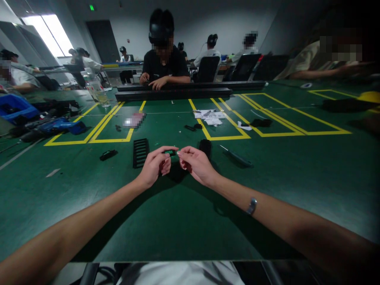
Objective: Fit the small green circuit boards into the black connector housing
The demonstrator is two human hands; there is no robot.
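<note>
Between the thumb and fingers of my left hand (156, 164) is a small green circuit board (170, 152) with dark parts on it. My right hand (196, 163) meets it from the other side, thumb and forefinger pinched together at the board's right end; whatever sits in that pinch is too small to make out. Both hands hover over the green table. A black slotted plastic piece (140, 152) lies beside my left hand. Just behind my right hand rests a black oblong part (205, 147), and a screwdriver (236, 156) lies further right.
Yellow tape (113, 122) marks boxes on the green table (190, 221). A small black part (108, 154) lies to the left, crumpled white paper (211, 116) further back. Long black bars (175, 94) cross before a seated co-worker (163, 59). Blue tools (62, 126) and bottles (99, 93) stand left.
</note>
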